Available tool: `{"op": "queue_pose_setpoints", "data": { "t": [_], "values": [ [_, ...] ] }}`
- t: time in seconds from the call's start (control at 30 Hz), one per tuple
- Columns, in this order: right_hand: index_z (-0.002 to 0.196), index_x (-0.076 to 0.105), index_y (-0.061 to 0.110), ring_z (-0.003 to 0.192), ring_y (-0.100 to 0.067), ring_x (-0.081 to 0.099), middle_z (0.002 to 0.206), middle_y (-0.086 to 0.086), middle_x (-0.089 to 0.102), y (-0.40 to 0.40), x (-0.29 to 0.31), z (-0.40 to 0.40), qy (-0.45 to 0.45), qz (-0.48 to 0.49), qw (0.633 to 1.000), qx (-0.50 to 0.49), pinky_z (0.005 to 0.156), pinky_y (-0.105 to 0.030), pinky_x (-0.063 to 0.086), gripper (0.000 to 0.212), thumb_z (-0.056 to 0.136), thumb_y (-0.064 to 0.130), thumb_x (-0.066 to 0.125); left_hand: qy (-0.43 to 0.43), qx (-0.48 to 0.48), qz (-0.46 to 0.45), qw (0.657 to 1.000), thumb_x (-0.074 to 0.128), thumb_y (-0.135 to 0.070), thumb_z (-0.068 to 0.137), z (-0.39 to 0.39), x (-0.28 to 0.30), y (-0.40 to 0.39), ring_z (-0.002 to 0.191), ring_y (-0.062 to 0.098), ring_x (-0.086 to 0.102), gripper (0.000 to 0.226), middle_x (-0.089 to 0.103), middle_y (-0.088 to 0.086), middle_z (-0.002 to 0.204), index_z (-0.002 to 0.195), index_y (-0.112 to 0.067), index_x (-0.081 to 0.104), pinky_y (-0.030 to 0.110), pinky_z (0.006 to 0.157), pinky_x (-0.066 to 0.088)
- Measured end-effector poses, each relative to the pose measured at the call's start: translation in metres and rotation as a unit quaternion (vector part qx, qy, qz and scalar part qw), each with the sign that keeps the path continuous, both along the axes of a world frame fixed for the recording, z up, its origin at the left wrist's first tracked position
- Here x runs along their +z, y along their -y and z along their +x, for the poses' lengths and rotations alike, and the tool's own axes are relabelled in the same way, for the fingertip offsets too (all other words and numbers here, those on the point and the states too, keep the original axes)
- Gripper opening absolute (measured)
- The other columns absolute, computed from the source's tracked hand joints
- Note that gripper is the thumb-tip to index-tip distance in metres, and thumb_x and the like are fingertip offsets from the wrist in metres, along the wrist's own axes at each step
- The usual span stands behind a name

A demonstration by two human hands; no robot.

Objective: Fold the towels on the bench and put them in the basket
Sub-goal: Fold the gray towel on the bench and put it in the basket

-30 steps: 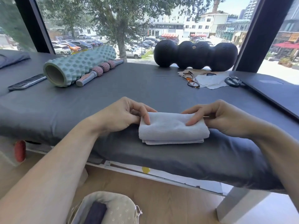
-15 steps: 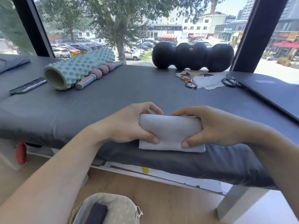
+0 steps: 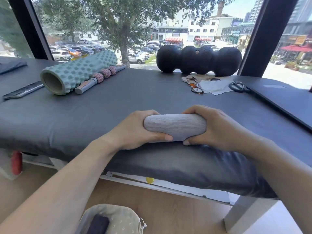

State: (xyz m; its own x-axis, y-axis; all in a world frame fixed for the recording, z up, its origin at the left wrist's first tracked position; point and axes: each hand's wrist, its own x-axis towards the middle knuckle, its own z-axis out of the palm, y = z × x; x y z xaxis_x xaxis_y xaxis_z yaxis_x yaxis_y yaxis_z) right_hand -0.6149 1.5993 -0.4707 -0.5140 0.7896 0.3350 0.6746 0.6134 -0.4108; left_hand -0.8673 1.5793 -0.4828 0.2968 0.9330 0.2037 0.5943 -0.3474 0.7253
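Observation:
A folded light grey towel [image 3: 174, 126] is held just above the front edge of the dark grey bench [image 3: 101, 115]. My left hand [image 3: 135, 130] grips its left end, thumb underneath and fingers over the top. My right hand [image 3: 217, 127] grips its right end the same way. On the floor below, at the bottom edge, stands the beige cloth basket [image 3: 121, 218] with a dark folded towel [image 3: 98, 225] inside.
At the back of the bench lie a green foam roller [image 3: 76, 73], a massage stick [image 3: 99, 78], a black peanut roller [image 3: 199, 60], glasses [image 3: 195, 85] on a cloth, scissors [image 3: 238, 86] and a dark laptop [image 3: 283, 97]. A phone [image 3: 22, 90] lies far left.
The towel lay flat on the bench with fingers resting on top. Both hands closed round its ends and lifted it off the bench towards me.

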Motion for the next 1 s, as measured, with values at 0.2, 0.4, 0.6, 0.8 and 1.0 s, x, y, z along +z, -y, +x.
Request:
{"op": "queue_pose_setpoints", "data": {
  "t": [0.2, 0.4, 0.6, 0.8, 1.0],
  "values": [
    [0.093, 0.066, 0.037, 0.061, -0.004, 0.063, 0.076, 0.014, 0.068, -0.004, -0.004, 0.003, -0.058, -0.033, 0.998, -0.017, 0.058, -0.02, 0.049, 0.043, 0.061, 0.033, 0.095, 0.021, -0.027, -0.032, 0.999, 0.084, -0.041, 0.076, -0.004, -0.003, -0.006, 0.069, 0.009, 0.055, 0.031, 0.065, -0.004, 0.077, 0.086, -0.014, 0.07, 0.03, 0.067, 0.041],
    [0.091, 0.066, 0.036, 0.076, -0.002, 0.062, 0.082, 0.015, 0.068, -0.014, 0.001, 0.002, -0.059, -0.065, 0.996, -0.016, 0.069, -0.025, 0.051, 0.041, 0.061, 0.034, 0.094, -0.014, 0.053, 0.128, 0.99, 0.088, -0.055, 0.064, 0.002, 0.004, -0.002, 0.127, -0.007, 0.05, 0.088, 0.058, -0.026, 0.133, 0.141, -0.048, 0.045, 0.019, 0.106, 0.037],
    [0.11, 0.063, 0.042, 0.098, -0.007, 0.058, 0.1, 0.018, 0.065, -0.007, 0.023, -0.004, 0.108, -0.068, 0.991, -0.042, 0.079, -0.025, 0.046, 0.059, 0.058, 0.054, 0.089, -0.109, 0.047, 0.091, 0.989, 0.081, -0.062, 0.069, 0.019, 0.006, 0.0, 0.093, 0.004, 0.065, 0.048, 0.072, -0.018, 0.097, 0.111, -0.041, 0.07, 0.037, 0.087, 0.053],
    [0.129, 0.051, 0.047, 0.111, -0.011, 0.051, 0.118, 0.02, 0.061, 0.007, 0.027, -0.033, 0.192, 0.028, 0.98, -0.045, 0.085, -0.028, 0.038, 0.072, 0.065, 0.069, 0.076, -0.086, 0.043, 0.085, 0.992, 0.087, -0.057, 0.062, 0.017, 0.005, -0.005, 0.092, 0.009, 0.067, 0.053, 0.073, -0.014, 0.095, 0.108, -0.038, 0.071, 0.039, 0.085, 0.053],
    [0.101, 0.063, 0.039, 0.082, -0.003, 0.056, 0.084, 0.018, 0.063, -0.008, 0.019, -0.015, 0.113, -0.07, 0.989, -0.057, 0.065, -0.025, 0.044, 0.051, 0.059, 0.049, 0.09, -0.053, 0.058, 0.043, 0.996, 0.095, -0.046, 0.056, 0.012, 0.0, -0.01, 0.088, 0.008, 0.065, 0.048, 0.071, -0.011, 0.091, 0.094, -0.034, 0.068, 0.034, 0.08, 0.055]
  ]
}}
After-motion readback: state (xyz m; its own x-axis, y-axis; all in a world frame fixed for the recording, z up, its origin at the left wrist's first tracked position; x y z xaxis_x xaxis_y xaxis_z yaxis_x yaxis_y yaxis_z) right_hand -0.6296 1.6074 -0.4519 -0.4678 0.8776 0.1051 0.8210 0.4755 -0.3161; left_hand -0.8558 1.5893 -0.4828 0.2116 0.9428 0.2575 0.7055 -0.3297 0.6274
